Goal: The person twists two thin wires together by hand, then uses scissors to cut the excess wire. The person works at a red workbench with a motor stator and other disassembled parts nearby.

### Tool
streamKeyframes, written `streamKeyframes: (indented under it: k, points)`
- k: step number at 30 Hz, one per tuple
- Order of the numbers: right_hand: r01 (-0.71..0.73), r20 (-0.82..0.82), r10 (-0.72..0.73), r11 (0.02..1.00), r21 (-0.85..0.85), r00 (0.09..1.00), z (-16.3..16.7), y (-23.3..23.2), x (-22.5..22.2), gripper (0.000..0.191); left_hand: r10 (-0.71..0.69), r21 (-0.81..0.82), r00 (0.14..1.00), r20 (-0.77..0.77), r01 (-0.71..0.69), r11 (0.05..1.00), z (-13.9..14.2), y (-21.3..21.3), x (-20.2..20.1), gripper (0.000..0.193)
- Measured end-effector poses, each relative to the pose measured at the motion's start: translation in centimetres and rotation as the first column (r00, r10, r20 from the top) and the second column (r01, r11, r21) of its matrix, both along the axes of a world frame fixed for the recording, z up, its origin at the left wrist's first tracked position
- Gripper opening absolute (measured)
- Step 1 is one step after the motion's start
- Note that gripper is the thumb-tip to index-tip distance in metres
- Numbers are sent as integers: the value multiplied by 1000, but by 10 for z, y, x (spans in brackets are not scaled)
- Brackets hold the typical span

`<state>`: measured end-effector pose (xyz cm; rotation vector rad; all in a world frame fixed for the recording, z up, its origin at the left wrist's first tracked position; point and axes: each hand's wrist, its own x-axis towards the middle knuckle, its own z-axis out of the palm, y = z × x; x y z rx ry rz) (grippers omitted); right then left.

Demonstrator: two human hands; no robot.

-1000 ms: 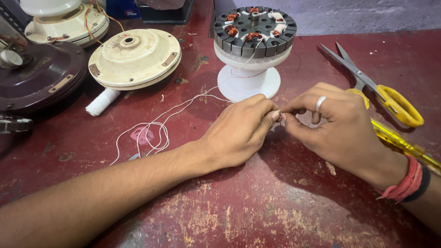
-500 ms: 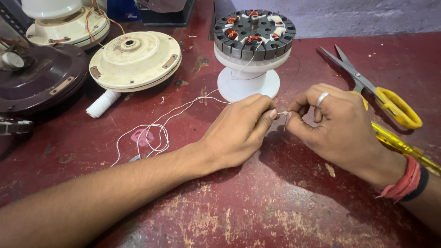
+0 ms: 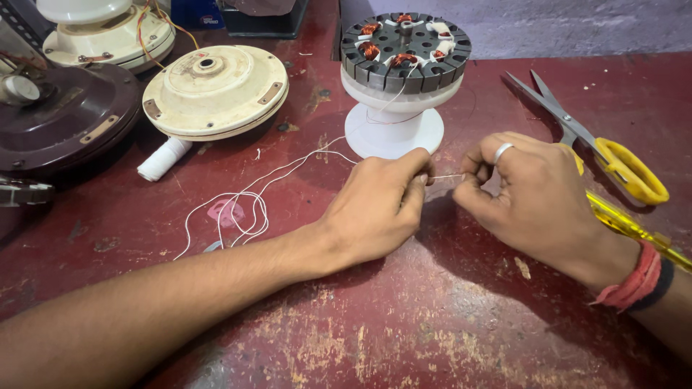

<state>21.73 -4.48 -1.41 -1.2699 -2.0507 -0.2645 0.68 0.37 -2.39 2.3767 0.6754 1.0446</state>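
Worn dark-red table (image 3: 404,338), paint chipped, grey, seemingly plastered wall (image 3: 577,25) behind, soft even light

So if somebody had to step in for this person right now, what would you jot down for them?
Left hand: pinching the white thread, wrist on the red table.
Right hand: pinching the same thread a short way along; the stretch between the hands is taut.
Thread runs back in loose loops on the table and up to the stator on its white stand.
Some stator slots show copper coils.
Scissors lie unused by the right hand; a thread spool lies by the cream cover.
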Motion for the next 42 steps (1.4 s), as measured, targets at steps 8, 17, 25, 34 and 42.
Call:
streamKeyframes:
  k: [8,17,25,34,42]
  points:
    - [41,-118,-66,978,-203,991,0,0,-3,16,62,-166,996,-65,-72,984,2,2,1,19]
    - [16,-144,-49,976,-219,988,1,-5,-7,16,31,-185,996,-79,-45,982,6,-1,1,21]
    - [-120,-144,106,989,-87,984,7,-9,-8,37,33,-169,999,-16,-35,985,2,3,1,17]
    - [-96,-130,84,991,-95,988,6,-8,-10,15,13,-182,999,-31,-19,983,3,2,0,20]
    - [-38,-107,28,994,-98,994,0,-4,-11,18,-1,-161,1000,-26,-4,987,4,0,0,25]
